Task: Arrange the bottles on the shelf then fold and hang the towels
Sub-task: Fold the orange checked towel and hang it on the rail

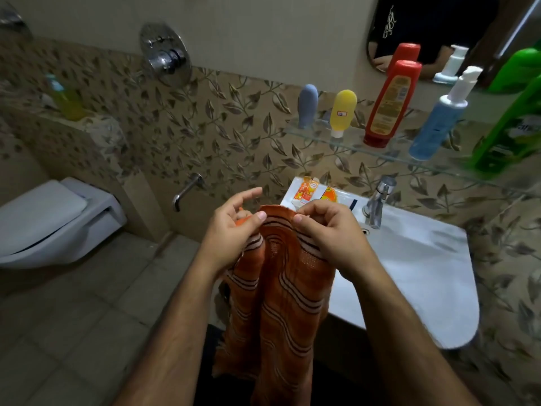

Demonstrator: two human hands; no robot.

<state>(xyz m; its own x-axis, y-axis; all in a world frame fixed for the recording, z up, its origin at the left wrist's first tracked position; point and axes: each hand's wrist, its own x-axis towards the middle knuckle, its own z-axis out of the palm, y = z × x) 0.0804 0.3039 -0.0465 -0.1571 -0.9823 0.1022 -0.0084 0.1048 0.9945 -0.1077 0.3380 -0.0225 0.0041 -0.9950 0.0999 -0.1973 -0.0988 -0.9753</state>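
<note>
An orange towel (281,291) with dark and pale wavy stripes is held up in front of the left edge of the white basin (424,259), its top hem pinched at two places and the rest hanging down in loose vertical folds. The left hand (234,230) is closed on the hem between thumb and forefinger, with the other fingers spread open above it; the right hand (328,227) is curled shut on the hem just beside it, thumb pressing the cloth. The weave looks thin and open (almost a mesh in the middle panel), so the cloth is judged light, limp and prone to sagging or twisting; a hold at the two top corners, drawn apart, would probably let it fall flat for folding. On the glass shelf (351,142) above the basin five bottles stand in a row: a grey tube (307,105), a yellow tube (342,111) on its cap, a red bottle (389,104), a blue pump bottle (439,118) and a green bottle (509,127) at the right end, all smooth plastic. The bottle step looks done; folding is judged to be in hand, and no towel rail is visible
</note>
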